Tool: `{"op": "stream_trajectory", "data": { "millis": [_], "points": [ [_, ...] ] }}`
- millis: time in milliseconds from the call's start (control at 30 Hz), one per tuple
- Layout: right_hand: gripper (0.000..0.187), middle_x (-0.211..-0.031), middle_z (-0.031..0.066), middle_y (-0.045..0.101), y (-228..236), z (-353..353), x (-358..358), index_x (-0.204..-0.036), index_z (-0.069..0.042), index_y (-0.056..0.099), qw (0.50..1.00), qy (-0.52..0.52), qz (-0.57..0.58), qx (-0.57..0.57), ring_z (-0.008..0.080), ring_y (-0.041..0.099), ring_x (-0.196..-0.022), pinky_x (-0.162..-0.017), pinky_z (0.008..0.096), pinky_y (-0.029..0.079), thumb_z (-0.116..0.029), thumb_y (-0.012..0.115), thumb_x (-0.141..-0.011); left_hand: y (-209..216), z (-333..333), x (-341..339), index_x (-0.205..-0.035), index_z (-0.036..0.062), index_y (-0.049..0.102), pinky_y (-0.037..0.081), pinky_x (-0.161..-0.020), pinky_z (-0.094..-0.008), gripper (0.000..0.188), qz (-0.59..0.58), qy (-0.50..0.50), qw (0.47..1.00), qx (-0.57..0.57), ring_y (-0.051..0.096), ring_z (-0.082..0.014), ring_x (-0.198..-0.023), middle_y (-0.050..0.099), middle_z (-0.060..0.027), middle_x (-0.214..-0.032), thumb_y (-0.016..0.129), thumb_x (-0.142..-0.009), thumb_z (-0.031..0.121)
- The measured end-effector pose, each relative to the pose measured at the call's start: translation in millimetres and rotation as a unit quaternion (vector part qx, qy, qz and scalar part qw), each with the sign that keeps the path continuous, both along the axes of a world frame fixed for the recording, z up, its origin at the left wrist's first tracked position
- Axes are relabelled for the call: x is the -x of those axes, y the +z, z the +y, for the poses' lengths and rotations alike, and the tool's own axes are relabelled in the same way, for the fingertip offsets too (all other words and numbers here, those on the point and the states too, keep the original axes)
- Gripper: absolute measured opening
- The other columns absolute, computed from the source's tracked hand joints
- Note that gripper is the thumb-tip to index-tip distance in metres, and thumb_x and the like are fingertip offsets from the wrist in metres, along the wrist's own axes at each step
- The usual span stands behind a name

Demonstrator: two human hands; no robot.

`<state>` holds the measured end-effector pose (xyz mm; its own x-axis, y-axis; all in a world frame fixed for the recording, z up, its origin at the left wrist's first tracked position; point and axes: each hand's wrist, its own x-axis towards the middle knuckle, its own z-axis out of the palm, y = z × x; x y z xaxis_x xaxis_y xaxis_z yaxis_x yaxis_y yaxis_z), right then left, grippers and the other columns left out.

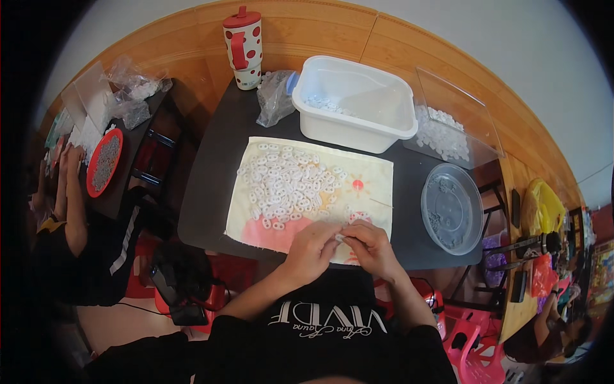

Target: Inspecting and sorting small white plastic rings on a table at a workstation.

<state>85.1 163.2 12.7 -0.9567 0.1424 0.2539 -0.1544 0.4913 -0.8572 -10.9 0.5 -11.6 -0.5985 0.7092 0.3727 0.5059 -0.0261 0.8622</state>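
Left hand [311,251] and right hand [372,249] pinched a white piece [339,237]
Loose pieces [281,182] seemed left; those in the tub [352,134], perhaps done.

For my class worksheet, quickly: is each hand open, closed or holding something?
Left hand: closed, holding a small white piece.
Right hand: closed, on the same piece.
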Motion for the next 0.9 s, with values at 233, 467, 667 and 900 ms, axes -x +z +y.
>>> {"op": "stream_trajectory", "data": {
  "millis": [233, 467, 667, 900],
  "points": [
    [0.020, -0.090, 0.0150, 0.064, 0, -3, 1, -0.099, 0.004, 0.067, 0.994, 0.000, 0.061, -0.091, 0.0307, 0.063, -0.080, -0.070, 0.0344, 0.050, 0.008, 0.067, -0.080, 6, 3, -2, -0.107, -0.0006, 0.063, 0.050, -0.068, -0.0402, 0.034, 0.109, 0.043, 0.993, 0.009, 0.062, -0.0354, -0.080, 0.062, -0.0166, -0.088, 0.069, -0.074, -0.007],
    [0.023, -0.092, 0.0151, 0.064, -4, -6, -4, -0.100, 0.003, 0.068, 0.982, -0.005, 0.088, -0.167, 0.0317, 0.063, -0.081, -0.070, 0.0360, 0.051, 0.009, 0.066, -0.078, 5, -6, 6, -0.101, -0.0014, 0.065, 0.049, -0.066, -0.0394, 0.026, 0.079, 0.008, 0.997, 0.015, 0.062, -0.0339, -0.078, 0.063, -0.0158, -0.085, 0.068, -0.076, -0.007],
    [0.024, -0.092, 0.0152, 0.064, -6, -6, -5, -0.100, 0.004, 0.068, 0.980, -0.008, 0.102, -0.170, 0.0322, 0.063, -0.080, -0.069, 0.0369, 0.051, 0.010, 0.064, -0.077, 7, -6, 6, -0.099, -0.0021, 0.065, 0.050, -0.067, -0.0389, 0.023, 0.083, 0.002, 0.996, 0.028, 0.062, -0.0331, -0.079, 0.064, -0.0153, -0.084, 0.068, -0.077, -0.006],
    [0.031, -0.092, 0.0136, 0.062, -4, -6, -6, -0.101, 0.002, 0.067, 0.972, -0.011, 0.124, -0.199, 0.0323, 0.061, -0.082, -0.070, 0.0389, 0.050, 0.008, 0.062, -0.071, 10, -4, 8, -0.095, -0.0027, 0.065, 0.049, -0.064, -0.0383, 0.017, 0.066, -0.018, 0.998, 0.003, 0.062, -0.0325, -0.075, 0.064, -0.0150, -0.086, 0.068, -0.079, -0.005]
  ]
}}
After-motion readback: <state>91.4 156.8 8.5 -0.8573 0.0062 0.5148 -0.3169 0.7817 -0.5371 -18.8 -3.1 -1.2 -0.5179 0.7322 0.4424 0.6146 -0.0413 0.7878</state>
